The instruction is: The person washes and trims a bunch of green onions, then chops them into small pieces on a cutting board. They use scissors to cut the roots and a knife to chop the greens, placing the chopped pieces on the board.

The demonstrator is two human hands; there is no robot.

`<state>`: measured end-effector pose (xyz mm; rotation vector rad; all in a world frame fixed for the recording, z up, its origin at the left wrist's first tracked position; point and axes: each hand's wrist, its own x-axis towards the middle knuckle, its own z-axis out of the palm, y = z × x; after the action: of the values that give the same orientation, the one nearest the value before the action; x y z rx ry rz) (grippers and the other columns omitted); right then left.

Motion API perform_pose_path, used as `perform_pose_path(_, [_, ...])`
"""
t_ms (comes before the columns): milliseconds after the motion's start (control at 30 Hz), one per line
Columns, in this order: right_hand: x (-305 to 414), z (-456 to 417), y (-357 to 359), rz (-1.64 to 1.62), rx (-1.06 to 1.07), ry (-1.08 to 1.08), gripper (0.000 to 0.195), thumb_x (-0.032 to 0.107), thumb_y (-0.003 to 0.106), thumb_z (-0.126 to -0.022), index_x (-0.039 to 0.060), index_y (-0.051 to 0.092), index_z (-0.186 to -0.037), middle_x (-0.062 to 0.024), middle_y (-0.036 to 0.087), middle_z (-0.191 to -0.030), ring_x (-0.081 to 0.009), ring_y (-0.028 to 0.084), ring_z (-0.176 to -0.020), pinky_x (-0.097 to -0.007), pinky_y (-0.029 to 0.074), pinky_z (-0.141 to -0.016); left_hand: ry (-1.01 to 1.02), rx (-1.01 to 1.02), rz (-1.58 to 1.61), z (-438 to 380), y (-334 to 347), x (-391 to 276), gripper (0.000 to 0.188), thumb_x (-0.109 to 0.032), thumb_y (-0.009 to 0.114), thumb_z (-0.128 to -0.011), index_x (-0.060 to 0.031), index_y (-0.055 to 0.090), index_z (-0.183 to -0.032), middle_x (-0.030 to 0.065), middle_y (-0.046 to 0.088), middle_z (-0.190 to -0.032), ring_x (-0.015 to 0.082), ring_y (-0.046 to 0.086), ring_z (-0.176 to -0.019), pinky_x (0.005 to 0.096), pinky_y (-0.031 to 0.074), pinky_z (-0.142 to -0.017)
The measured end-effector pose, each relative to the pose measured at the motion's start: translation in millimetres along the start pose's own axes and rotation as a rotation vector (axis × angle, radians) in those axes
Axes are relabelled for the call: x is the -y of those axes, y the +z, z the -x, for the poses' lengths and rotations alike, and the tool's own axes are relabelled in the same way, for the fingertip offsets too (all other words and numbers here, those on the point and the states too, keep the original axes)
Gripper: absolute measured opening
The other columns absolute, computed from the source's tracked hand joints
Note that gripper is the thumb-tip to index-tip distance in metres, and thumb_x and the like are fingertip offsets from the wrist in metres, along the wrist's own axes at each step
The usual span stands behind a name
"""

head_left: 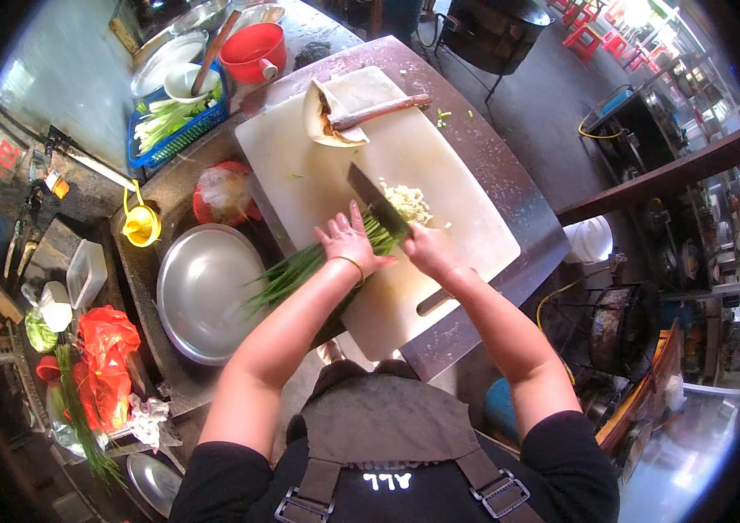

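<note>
My left hand (348, 243) lies with spread fingers on a bundle of long green chives (298, 269), holding it down on a white cutting board (474, 216). The leafy ends hang past the board's left edge, over a round metal basin (210, 294). My right hand (432, 252) grips a cleaver (376, 199) by its handle, which the fingers hide. The dark blade stands at the cut end of the chives, close to my left fingers. Just right of the blade is a pile of small pale chopped pieces (407, 204).
A chipped, stained white scoop (325, 118) with a brown handle lies across the board's far end. At far left stand a blue basket (180, 134) of cut greens and a red pot (252, 52). A yellow strainer (141, 224) hangs by the sink edge. Red plastic bags (105, 359) lie lower left.
</note>
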<state>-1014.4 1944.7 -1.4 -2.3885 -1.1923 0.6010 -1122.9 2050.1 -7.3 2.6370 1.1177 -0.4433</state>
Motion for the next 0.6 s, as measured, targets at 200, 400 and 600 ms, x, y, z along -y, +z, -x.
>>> perform_pose_path(200, [-13.4, 34.6, -28.6, 0.013, -0.081, -0.030, 0.020, 0.020, 0.044, -0.080, 0.0011, 0.051, -0.082, -0.0237, 0.056, -0.066, -0.0399, 0.055, -0.065, -0.0474, 0.044, -0.061, 0.072, -0.003, -0.083, 29.4, -5.8, 10.1, 0.128, -0.068, 0.062, -0.052, 0.0044, -0.006, -0.133, 0.0283, 0.009, -0.137, 0.0417, 0.008, -0.127, 0.0545, 0.007, -0.101])
perform_pose_path(400, [5.9, 84.5, -42.5, 0.231, 0.074, -0.093, 0.017, 0.019, 0.042, -0.083, 0.0025, 0.047, -0.083, -0.0206, 0.055, -0.059, -0.0369, 0.056, -0.057, -0.0470, 0.045, -0.053, -0.008, -0.096, -0.117, 21.6, 16.3, 7.8, 0.112, -0.058, 0.068, -0.052, 0.0035, 0.018, -0.130, 0.0175, 0.036, -0.120, 0.0299, 0.037, -0.110, 0.0437, 0.029, -0.093])
perform_pose_path(600, [10.2, 78.9, -32.1, 0.277, 0.214, -0.015, 0.017, 0.016, 0.042, -0.081, 0.0005, 0.047, -0.083, -0.0213, 0.058, -0.069, -0.0364, 0.058, -0.062, -0.0447, 0.047, -0.056, -0.010, -0.122, -0.077, 13.1, 25.9, 8.3, 0.097, -0.051, 0.070, -0.054, 0.0006, 0.027, -0.124, 0.0115, 0.042, -0.111, 0.0241, 0.042, -0.101, 0.0384, 0.035, -0.083])
